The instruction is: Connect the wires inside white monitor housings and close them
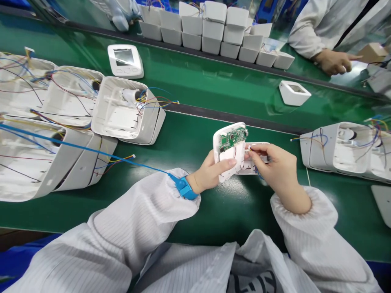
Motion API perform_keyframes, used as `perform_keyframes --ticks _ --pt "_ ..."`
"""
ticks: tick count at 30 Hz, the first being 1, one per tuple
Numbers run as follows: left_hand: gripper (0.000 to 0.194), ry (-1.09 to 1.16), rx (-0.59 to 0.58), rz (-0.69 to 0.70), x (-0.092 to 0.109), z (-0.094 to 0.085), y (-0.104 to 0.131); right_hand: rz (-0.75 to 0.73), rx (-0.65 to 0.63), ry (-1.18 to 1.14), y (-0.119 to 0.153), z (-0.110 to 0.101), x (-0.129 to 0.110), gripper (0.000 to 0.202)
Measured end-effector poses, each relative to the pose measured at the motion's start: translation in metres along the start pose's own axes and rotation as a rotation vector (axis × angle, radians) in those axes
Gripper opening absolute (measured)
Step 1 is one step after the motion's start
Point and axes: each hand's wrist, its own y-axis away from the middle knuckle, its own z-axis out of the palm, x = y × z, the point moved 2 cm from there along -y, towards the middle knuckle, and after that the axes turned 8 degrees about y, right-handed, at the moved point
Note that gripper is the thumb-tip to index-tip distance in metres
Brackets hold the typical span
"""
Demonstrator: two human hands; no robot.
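Note:
My left hand (218,167) grips a white plastic cover (226,160) by its lower part, tilted up so that the green circuit board (234,139) inside it faces me. Just to the right, my right hand (271,160) pinches a small white wire connector (248,149) close to the cover's edge. Behind and below the fingers, a white open housing (248,167) rests on the green bench, partly hidden by the cover and my right hand. A blue wrist strap (185,187) with a cord circles my left wrist.
Several white housings with loose wires (122,110) stand at the left, and more (351,146) at the right. A finished-looking unit with a screen (125,61) and another white unit (295,92) lie on the far strip. Across it are stacked housings (210,30) and a co-worker's hand (334,61).

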Motion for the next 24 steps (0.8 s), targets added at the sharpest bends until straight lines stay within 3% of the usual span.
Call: perform_keyframes --ticks 4,9,11,16,20,24 --pt "0.052 -0.002 -0.034 -0.006 0.001 0.001 -0.001 0.056 -0.087 -0.043 -0.001 -0.004 0.0 0.009" --pt "0.048 -0.041 -0.048 0.013 0.001 0.0 0.0 0.297 -0.038 -0.111 0.003 -0.001 0.005 0.004" --pt "0.046 -0.064 -0.038 0.01 0.0 -0.002 0.001 0.239 0.0 -0.03 0.004 0.0 0.004 0.004" --pt "0.037 -0.071 -0.024 -0.011 0.0 -0.003 0.001 -0.098 0.061 0.226 0.003 0.001 0.001 0.013" --pt "0.033 -0.077 -0.07 -0.004 0.003 -0.001 0.0 -0.124 0.026 0.273 0.002 -0.001 0.002 0.015" --pt "0.036 -0.152 -0.085 0.049 0.004 -0.002 -0.001 -0.093 -0.016 0.135 0.002 -0.006 -0.005 0.017"
